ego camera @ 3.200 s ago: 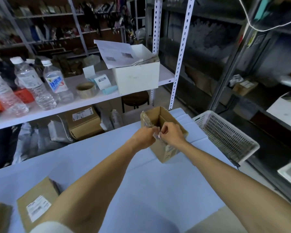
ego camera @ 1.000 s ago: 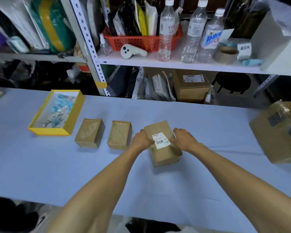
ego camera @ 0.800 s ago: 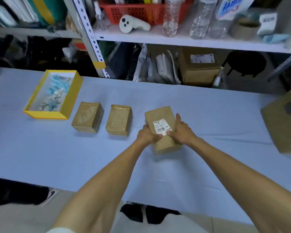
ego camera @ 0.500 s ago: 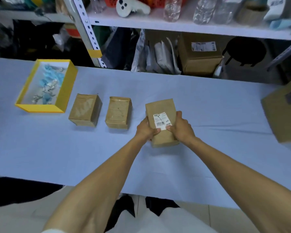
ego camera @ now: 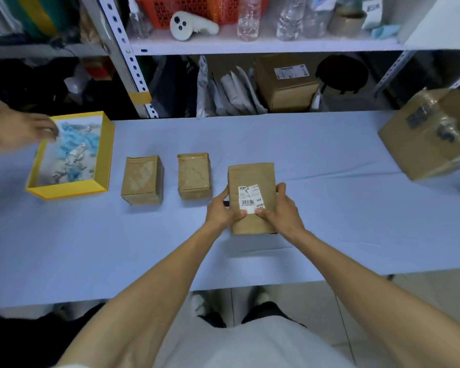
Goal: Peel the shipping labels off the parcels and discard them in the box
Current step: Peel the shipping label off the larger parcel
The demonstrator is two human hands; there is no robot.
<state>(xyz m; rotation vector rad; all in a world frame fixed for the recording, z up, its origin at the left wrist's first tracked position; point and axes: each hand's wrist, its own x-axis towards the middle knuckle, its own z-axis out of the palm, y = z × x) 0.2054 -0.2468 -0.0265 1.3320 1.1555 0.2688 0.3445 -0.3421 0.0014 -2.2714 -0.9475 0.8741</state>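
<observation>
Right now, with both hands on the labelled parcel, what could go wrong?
1. The label shows a dark line, perhaps a crease, so it may tear and leave scraps on the parcel.
2. The left hand and right hand grip only its near half; a hard pull could lift or slide it.
3. Another person's hand hovers at the yellow box; reaching there could collide.
</observation>
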